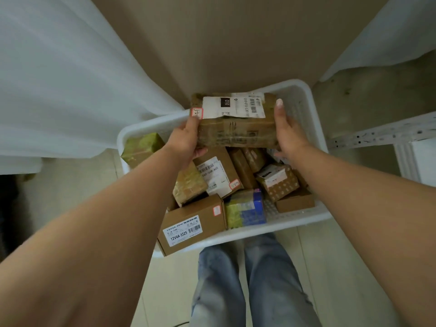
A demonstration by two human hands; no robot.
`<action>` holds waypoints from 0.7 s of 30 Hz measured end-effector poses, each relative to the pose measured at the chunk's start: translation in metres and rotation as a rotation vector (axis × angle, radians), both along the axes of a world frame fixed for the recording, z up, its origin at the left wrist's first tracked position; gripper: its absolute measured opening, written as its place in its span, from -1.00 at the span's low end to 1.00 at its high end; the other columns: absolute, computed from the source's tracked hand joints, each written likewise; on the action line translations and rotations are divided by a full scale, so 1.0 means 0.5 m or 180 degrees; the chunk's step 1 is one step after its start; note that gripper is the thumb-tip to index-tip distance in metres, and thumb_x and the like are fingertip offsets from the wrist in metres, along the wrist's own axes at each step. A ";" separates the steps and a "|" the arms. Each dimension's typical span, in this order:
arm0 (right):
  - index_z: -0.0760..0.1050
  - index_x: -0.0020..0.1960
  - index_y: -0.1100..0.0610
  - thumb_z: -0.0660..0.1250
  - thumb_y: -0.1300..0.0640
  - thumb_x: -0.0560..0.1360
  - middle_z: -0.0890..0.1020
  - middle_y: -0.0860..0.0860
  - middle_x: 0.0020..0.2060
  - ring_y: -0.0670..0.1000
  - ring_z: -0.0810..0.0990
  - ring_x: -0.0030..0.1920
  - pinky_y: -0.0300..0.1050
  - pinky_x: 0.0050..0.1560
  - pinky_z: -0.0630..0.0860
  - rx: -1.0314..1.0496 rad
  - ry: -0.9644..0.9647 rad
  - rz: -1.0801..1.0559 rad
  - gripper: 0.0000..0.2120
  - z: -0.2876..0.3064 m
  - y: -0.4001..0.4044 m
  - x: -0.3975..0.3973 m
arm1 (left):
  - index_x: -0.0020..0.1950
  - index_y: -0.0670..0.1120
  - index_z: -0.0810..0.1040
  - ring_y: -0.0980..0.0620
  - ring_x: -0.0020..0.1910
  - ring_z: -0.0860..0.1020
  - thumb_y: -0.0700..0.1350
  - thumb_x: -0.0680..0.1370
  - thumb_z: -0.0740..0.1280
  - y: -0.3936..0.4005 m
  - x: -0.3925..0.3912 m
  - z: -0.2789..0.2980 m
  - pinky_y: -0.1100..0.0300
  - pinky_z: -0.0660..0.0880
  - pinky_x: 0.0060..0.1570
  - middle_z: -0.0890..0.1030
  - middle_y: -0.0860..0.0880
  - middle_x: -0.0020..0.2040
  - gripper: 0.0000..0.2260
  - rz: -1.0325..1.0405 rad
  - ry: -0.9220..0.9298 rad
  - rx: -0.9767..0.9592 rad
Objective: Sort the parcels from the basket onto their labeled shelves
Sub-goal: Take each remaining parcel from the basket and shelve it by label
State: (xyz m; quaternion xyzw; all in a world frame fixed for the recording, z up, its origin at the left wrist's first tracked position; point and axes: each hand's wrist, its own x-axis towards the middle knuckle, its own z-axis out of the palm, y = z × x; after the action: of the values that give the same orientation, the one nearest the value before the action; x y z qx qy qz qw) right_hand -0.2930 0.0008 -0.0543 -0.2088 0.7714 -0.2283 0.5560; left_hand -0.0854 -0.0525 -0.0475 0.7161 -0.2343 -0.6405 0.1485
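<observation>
Since the taped cardboard parcel (pixel 236 125) is already up above the white plastic basket (pixel 299 95), this looks like the pick-and-read step: the person has one parcel out and probably needs to check where it goes. It has a white shipping label (pixel 233 107) on top with "010" printed on it, plus a small red-bordered sticker (pixel 197 113) at the left corner with handwriting too small to read.

Grip-wise, it's a two-handed hold from the sides. The left hand (pixel 186 140) is wrapped round the left end, thumb up on the top edge right by the sticker, fingers curled underneath. The right hand (pixel 286 133) lies fairly flat along the right end, fingers straight and pressing in, so more of a clamp between palms than a pinch.

Next move, by the look of it: read that sticker, then turn toward the metal shelf frame (pixel 382 134) at the right. No shelf labels are visible from here. Plenty of boxes remain in the basket, including the "12V4A-S525" box (pixel 191 225) at the near edge, so the sorting is nowhere near done
</observation>
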 end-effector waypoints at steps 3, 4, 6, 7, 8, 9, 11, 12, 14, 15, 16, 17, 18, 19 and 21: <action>0.38 0.30 -0.04 0.12 -0.40 0.48 0.55 0.00 0.19 0.09 0.54 0.19 0.09 0.08 0.57 -0.0109 -0.0315 -0.0520 -0.44 0.007 -0.006 0.006 | 0.18 -0.02 0.41 -0.06 -0.01 0.61 0.11 0.61 0.15 0.016 0.013 0.022 0.06 0.58 -0.13 0.58 -0.12 0.09 -0.74 -0.0183 0.0194 0.0078; 0.40 0.22 -0.05 0.17 -0.32 0.52 0.58 -0.02 0.11 0.07 0.57 0.14 0.07 0.05 0.58 -0.0196 -0.0347 -0.0626 -0.57 0.006 -0.006 0.005 | 0.24 -0.02 0.41 -0.09 -0.01 0.62 0.13 0.60 0.13 0.021 0.019 0.030 0.02 0.57 -0.10 0.59 -0.13 0.10 -0.68 -0.0333 0.0129 0.0172; 0.45 0.05 -0.07 0.22 -0.20 0.56 0.62 -0.07 -0.04 0.02 0.61 0.04 0.04 0.01 0.60 -0.0347 -0.0407 -0.0730 -0.78 0.008 -0.006 0.000 | 0.34 -0.03 0.41 -0.12 0.06 0.59 0.23 0.57 0.09 0.028 0.032 0.039 -0.04 0.53 -0.01 0.59 -0.13 0.16 -0.53 -0.0631 -0.0183 0.0227; 0.46 -0.02 -0.09 0.24 -0.17 0.56 0.63 -0.08 -0.11 -0.01 0.62 0.00 0.03 -0.01 0.61 -0.0398 -0.0439 -0.0729 -0.83 0.011 -0.006 -0.004 | 0.38 -0.02 0.38 -0.13 0.12 0.56 0.30 0.55 0.09 0.028 0.040 0.041 -0.08 0.51 0.06 0.56 -0.11 0.22 -0.46 -0.0661 -0.0389 0.0115; 0.48 -0.06 -0.08 0.25 -0.16 0.56 0.65 -0.10 -0.16 -0.02 0.63 -0.03 0.01 -0.04 0.61 -0.0431 -0.0471 -0.0705 -0.83 0.014 -0.007 -0.009 | 0.41 -0.02 0.35 -0.13 0.17 0.53 0.35 0.53 0.11 0.026 0.049 0.043 -0.11 0.48 0.12 0.53 -0.09 0.27 -0.40 -0.0611 -0.0558 -0.0052; 0.50 -0.08 -0.06 0.26 -0.16 0.55 0.68 -0.11 -0.24 -0.03 0.63 -0.06 -0.01 -0.07 0.60 -0.0466 -0.0500 -0.0675 -0.81 0.017 -0.007 -0.015 | 0.41 0.00 0.34 -0.12 0.20 0.51 0.37 0.50 0.14 0.023 0.057 0.045 -0.13 0.46 0.17 0.51 -0.08 0.29 -0.38 -0.0565 -0.0633 -0.0188; 0.54 -0.11 -0.02 0.26 -0.17 0.53 0.68 -0.14 -0.37 -0.04 0.63 -0.13 -0.07 -0.13 0.57 -0.0573 -0.0567 -0.0568 -0.76 0.020 -0.008 -0.024 | 0.37 0.01 0.40 -0.12 0.17 0.56 0.39 0.47 0.20 0.016 0.068 0.051 -0.13 0.46 0.20 0.59 -0.09 0.22 -0.38 -0.0678 -0.0339 -0.0080; 0.55 -0.12 0.00 0.25 -0.18 0.52 0.68 -0.14 -0.40 -0.06 0.63 -0.17 -0.10 -0.16 0.55 -0.0618 -0.0617 -0.0490 -0.73 0.022 -0.008 -0.025 | 0.34 0.00 0.44 -0.13 0.13 0.60 0.39 0.45 0.23 0.016 0.069 0.053 -0.12 0.48 0.19 0.63 -0.10 0.16 -0.38 -0.0804 0.0050 0.0150; 0.57 -0.15 0.02 0.25 -0.18 0.50 0.68 -0.10 -0.40 -0.05 0.63 -0.22 -0.12 -0.18 0.51 -0.0647 -0.0738 -0.0371 -0.70 0.026 -0.010 -0.022 | 0.29 -0.02 0.51 -0.12 0.11 0.63 0.40 0.38 0.30 0.023 0.059 0.060 -0.04 0.51 0.15 0.66 -0.10 0.13 -0.36 -0.1038 0.0863 0.0590; 0.58 -0.17 0.04 0.27 -0.19 0.48 0.68 -0.07 -0.37 -0.01 0.63 -0.20 -0.11 -0.15 0.51 -0.0636 -0.0787 -0.0343 -0.69 0.030 -0.012 -0.019 | 0.23 -0.02 0.58 -0.11 0.12 0.63 0.39 0.36 0.31 0.028 0.049 0.063 0.00 0.52 0.11 0.65 -0.09 0.14 -0.38 -0.1145 0.1145 0.0715; 0.59 -0.18 0.05 0.29 -0.20 0.43 0.69 -0.03 -0.34 0.03 0.64 -0.16 -0.07 -0.09 0.53 -0.0610 -0.0830 -0.0354 -0.68 0.033 -0.013 -0.016 | 0.14 -0.01 0.65 -0.10 0.11 0.63 0.38 0.36 0.33 0.033 0.038 0.064 0.02 0.55 0.07 0.66 -0.10 0.13 -0.43 -0.1211 0.1313 0.0787; 0.60 -0.20 0.06 0.30 -0.22 0.38 0.70 0.01 -0.30 0.08 0.65 -0.12 -0.03 -0.02 0.54 -0.0585 -0.0866 -0.0394 -0.66 0.036 -0.015 -0.014 | 0.06 0.00 0.70 -0.10 0.08 0.64 0.36 0.36 0.35 0.037 0.027 0.065 0.03 0.57 0.03 0.66 -0.10 0.11 -0.48 -0.1218 0.1385 0.0832; 0.62 -0.22 0.06 0.30 -0.23 0.35 0.70 0.03 -0.28 0.10 0.65 -0.09 0.00 0.04 0.54 -0.0594 -0.0891 -0.0436 -0.64 0.037 -0.017 -0.014 | 0.02 0.00 0.71 -0.09 0.05 0.65 0.35 0.36 0.36 0.039 0.018 0.067 0.03 0.58 0.02 0.67 -0.10 0.09 -0.52 -0.1192 0.1404 0.0843; 0.62 -0.23 0.06 0.28 -0.24 0.36 0.71 0.04 -0.26 0.10 0.66 -0.08 0.02 0.08 0.53 -0.0623 -0.0905 -0.0454 -0.63 0.038 -0.018 -0.015 | 0.02 0.00 0.71 -0.10 0.04 0.65 0.34 0.35 0.38 0.041 0.011 0.068 0.01 0.58 0.03 0.67 -0.11 0.09 -0.52 -0.1152 0.1376 0.0806; 0.64 -0.18 0.05 0.23 -0.31 0.39 0.72 0.06 -0.19 0.11 0.67 -0.02 0.04 0.15 0.52 -0.0673 -0.0916 -0.0489 -0.56 0.040 -0.019 -0.016 | 0.12 -0.03 0.66 -0.12 0.07 0.64 0.34 0.33 0.41 0.043 0.001 0.066 -0.03 0.54 0.12 0.66 -0.13 0.11 -0.45 -0.1023 0.1235 0.0584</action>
State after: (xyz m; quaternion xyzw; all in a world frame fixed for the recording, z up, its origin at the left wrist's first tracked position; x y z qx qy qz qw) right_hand -0.3012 -0.0089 -0.0344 -0.1717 0.6693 -0.3773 0.6166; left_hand -0.0849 -0.0312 -0.0147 0.5441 -0.2530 -0.7997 0.0215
